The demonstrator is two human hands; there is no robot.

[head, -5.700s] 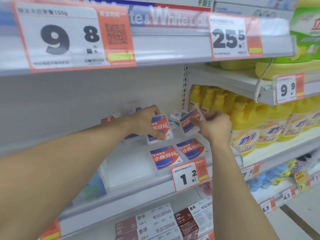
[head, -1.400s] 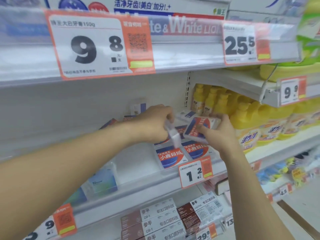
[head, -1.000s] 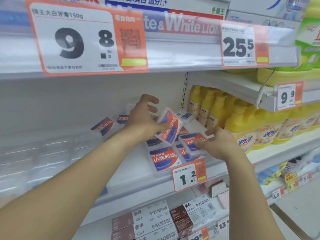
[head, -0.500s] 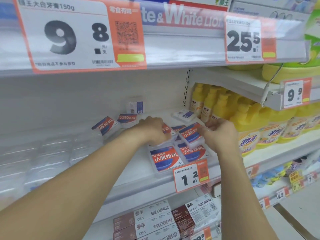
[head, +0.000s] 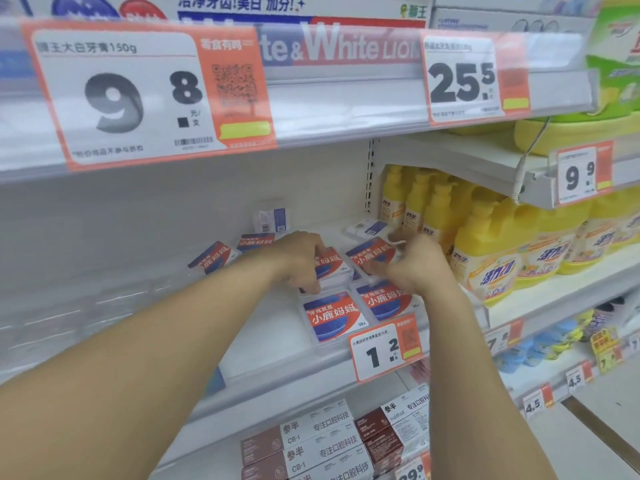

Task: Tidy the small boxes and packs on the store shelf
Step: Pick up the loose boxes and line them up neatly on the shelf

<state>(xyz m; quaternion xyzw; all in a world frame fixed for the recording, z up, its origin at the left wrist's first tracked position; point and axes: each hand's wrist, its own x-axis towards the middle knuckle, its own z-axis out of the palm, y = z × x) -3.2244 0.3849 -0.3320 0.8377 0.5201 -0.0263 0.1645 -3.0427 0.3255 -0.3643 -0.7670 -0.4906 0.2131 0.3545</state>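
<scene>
Both hands reach onto the white shelf [head: 263,344]. The left hand [head: 302,259] lies curled over a red-and-blue pack [head: 331,268] in the second row, its grip pressed on the pack's left side. The right hand [head: 414,263] pinches the neighbouring pack [head: 372,255], lifted at a tilt. Two more packs [head: 333,317] lie flat at the front edge, others [head: 214,256] sit scattered further back. Yellow bottles [head: 485,251] stand to the right.

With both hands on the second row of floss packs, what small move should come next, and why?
Probably settle the pack under the right hand flat behind the front right pack. It looks tilted, while the front left pack lies flat. The left hand presses its pack down.
</scene>
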